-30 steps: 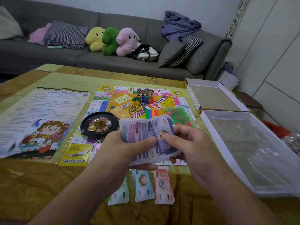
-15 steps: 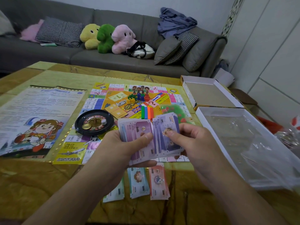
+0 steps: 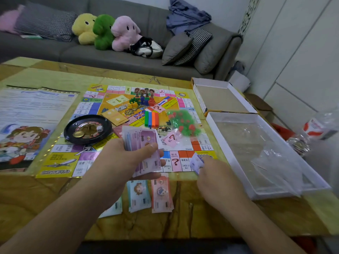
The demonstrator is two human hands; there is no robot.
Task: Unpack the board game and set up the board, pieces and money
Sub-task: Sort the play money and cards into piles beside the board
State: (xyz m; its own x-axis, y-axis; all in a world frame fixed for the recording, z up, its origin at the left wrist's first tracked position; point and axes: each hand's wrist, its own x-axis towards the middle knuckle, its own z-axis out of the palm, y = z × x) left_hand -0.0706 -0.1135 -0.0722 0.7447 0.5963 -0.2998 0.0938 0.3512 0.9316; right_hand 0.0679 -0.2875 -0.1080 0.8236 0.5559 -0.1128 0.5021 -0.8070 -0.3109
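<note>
While left hand (image 3: 121, 158) grips banknote wad (image 3: 143, 149), right hand (image 3: 216, 173) carried blue note (image 3: 197, 163) rightward.

Grey sofa (image 3: 113, 57) along the far wall, behind the yellow marble-pattern table (image 3: 183, 220). On the seat: yellow plush (image 3: 83, 28), green plush (image 3: 103, 31), pink plush (image 3: 125, 33) side by side, black-and-white bag (image 3: 146, 49) just beside them. Houndstooth cushion (image 3: 44, 24) at left, grey cushion (image 3: 176, 48) and another houndstooth one at right. Blue garment (image 3: 187, 15) draped over the backrest. White panelled wall (image 3: 302, 52) on the right. Light is dim, even.
</note>
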